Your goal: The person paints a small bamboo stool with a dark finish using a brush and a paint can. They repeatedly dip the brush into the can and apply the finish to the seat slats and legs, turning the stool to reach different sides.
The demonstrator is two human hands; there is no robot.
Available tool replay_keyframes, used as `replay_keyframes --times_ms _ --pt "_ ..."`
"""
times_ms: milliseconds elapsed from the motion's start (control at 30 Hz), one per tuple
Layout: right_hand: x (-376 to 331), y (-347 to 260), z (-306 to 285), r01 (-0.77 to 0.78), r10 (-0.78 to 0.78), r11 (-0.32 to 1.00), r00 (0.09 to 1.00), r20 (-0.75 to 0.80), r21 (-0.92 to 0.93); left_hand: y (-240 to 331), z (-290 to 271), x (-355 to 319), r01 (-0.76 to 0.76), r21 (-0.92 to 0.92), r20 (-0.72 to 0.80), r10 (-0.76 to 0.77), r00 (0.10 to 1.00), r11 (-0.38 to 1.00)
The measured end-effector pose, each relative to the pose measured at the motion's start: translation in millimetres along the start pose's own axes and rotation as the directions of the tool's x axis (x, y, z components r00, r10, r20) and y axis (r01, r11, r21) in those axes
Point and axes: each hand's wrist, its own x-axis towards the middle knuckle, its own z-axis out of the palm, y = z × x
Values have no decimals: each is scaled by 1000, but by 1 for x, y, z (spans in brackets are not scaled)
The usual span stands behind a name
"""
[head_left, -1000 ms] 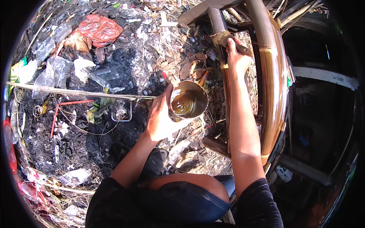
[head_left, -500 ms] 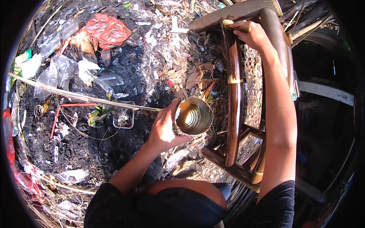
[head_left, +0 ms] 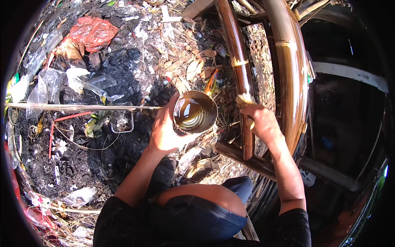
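Left hand (head_left: 164,131) wrapped around open tin of brown liquid (head_left: 194,112), right hand (head_left: 263,123) pinching brush (head_left: 246,100) against bamboo post (head_left: 238,70) just beside; could slop over if tin tilts.

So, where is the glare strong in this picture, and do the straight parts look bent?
Head view: hard sunlight; glare on the glossy brown bamboo pole and the liquid in the round metal can in the left hand; right side lies in deep shadow; fisheye bends the thin pale stick and the poles near the rim.
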Motion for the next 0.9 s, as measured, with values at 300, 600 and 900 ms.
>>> replay_keyframes --times_ms 300,600,900 --pt "44 18 -17 87 -56 993 939 -338 76 23 -2 -8 161 -162 46 -155 987 974" --pt "-177 -11 105 40 16 994 867 498 -103 22 4 -20 73 -151 10 -72 997 986" --pt "-134 -68 187 -190 255 957 908 331 -218 12 1 -27 104 -137 51 -98 994 985"
